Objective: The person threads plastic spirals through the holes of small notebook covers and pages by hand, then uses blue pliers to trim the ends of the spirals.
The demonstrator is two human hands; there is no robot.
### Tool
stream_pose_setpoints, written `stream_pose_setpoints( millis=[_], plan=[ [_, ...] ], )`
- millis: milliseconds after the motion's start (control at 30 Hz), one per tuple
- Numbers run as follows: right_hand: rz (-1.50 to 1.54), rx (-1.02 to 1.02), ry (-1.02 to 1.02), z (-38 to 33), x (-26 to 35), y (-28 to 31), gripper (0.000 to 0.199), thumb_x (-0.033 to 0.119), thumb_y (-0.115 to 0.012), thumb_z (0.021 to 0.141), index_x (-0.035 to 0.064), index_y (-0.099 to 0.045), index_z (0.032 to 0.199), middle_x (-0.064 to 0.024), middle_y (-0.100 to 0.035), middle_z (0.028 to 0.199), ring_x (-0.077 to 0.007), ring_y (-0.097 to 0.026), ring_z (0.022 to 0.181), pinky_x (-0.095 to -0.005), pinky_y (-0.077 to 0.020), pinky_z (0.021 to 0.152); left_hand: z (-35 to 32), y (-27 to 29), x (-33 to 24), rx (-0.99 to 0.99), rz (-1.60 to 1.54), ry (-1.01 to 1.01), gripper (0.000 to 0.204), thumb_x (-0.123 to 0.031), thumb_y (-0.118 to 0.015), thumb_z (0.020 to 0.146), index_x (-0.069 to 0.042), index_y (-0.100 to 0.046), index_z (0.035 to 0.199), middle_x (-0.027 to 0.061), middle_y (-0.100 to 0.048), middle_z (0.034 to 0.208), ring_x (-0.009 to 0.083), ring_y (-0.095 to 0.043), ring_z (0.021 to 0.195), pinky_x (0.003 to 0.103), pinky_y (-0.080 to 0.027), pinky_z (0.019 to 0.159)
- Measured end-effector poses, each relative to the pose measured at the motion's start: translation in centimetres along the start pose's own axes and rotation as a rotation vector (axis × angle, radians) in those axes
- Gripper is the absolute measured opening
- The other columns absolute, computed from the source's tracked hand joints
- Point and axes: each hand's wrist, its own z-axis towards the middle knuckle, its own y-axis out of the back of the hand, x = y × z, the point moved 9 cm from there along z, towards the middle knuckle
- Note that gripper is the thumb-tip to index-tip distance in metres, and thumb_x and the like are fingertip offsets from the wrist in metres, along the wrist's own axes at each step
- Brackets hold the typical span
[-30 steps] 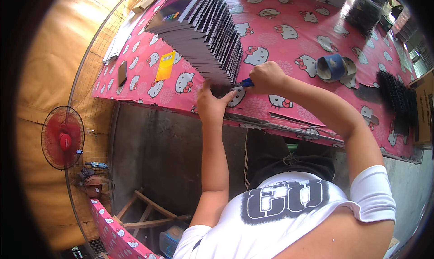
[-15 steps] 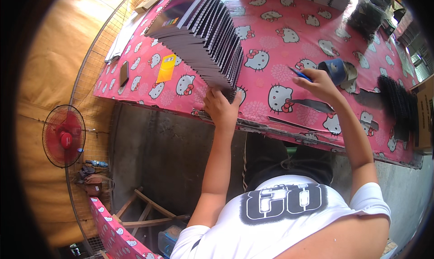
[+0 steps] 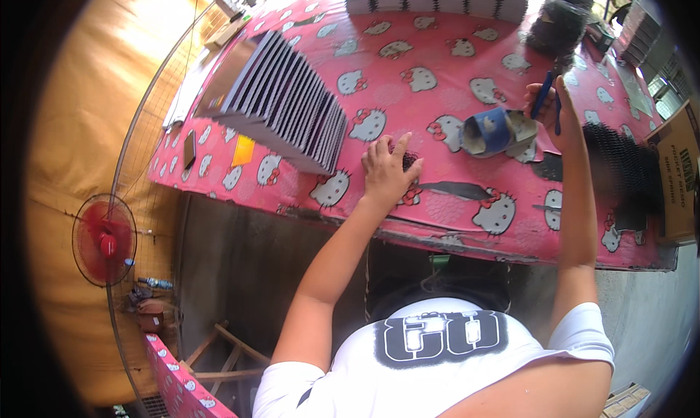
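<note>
Blue pliers sit clasped in your right hand; your left hand, half-curled over something dark, grip unclear, has left the notebooks unheld.

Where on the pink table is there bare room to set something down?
Widest: the middle of the pink table, bordered by the left notebook row, far notebook stack, blue roll and left hand. Narrower: between that row and this hand. Crowded: the right side, with black coils and cardboard box.
</note>
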Motion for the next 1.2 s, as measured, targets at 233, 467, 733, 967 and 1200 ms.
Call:
stream_pose_setpoints(
  millis=[233, 467, 733, 967, 1200],
  plan=[
    [0.631, -0.343, 0.138, 3.3, -5.0, 10.3, 0.065, 0.057, -0.047, 0.095, -0.0062, -0.059, 0.101, -0.0167, -0.065, 0.087, -0.0292, -0.065, 0.082, -0.0413, -0.0547, 0.08, 6.9, -3.8, -1.1, -0.096, -0.063, -0.128, 0.015, -0.018, -0.066, 0.077, -0.009, -0.062, 0.088, 0.0112, -0.058, 0.082, 0.0329, -0.058, 0.076, 0.044, -0.049, 0.068],
    [0.652, -0.421, 0.039, 4.1, -6.4, 11.1, 0.056, 0.055, -0.051, 0.093, -0.0002, -0.06, 0.095, -0.0141, -0.066, 0.085, -0.0287, -0.066, 0.08, -0.0434, -0.0552, 0.077, 15.0, -12.9, 2.7, 0.022, -1.327, 0.772, 0.01, -0.02, -0.061, 0.08, -0.01, -0.06, 0.082, 0.0046, -0.063, 0.077, 0.0205, -0.059, 0.063, 0.035, -0.046, 0.05],
    [0.732, -0.413, -0.086, 3.9, -7.2, 10.2, 0.056, 0.055, -0.051, 0.093, -0.0007, -0.062, 0.097, -0.0161, -0.066, 0.09, -0.0305, -0.066, 0.085, -0.0438, -0.054, 0.08, 40.3, -16.5, -18.8, 0.514, -2.045, 0.856, 0.017, -0.025, -0.051, 0.086, -0.011, -0.058, 0.079, 0.0046, -0.064, 0.083, 0.019, -0.059, 0.067, 0.033, -0.047, 0.057],
    [0.755, -0.458, -0.097, 3.1, -6.1, 11.6, 0.055, 0.054, -0.052, 0.093, -0.0006, -0.06, 0.099, -0.0167, -0.066, 0.091, -0.0309, -0.066, 0.085, -0.0443, -0.0542, 0.078, 54.5, -14.0, -31.8, 0.11, -1.22, 0.349, 0.04, -0.028, -0.075, 0.078, 0.0, -0.065, 0.105, 0.0078, -0.066, 0.082, 0.0228, -0.064, 0.08, 0.036, -0.052, 0.075],
    [0.736, -0.494, -0.093, 2.9, -6.2, 12.6, 0.057, 0.055, -0.052, 0.093, -0.0005, -0.061, 0.101, -0.0165, -0.066, 0.093, -0.0309, -0.066, 0.089, -0.0458, -0.0531, 0.083, 54.7, -21.2, -30.0, 0.48, -0.753, 0.397, 0.044, -0.033, -0.07, 0.082, -0.002, -0.065, 0.113, 0.0155, -0.065, 0.113, 0.0227, -0.061, 0.102, 0.041, -0.05, 0.083]
  ],
)
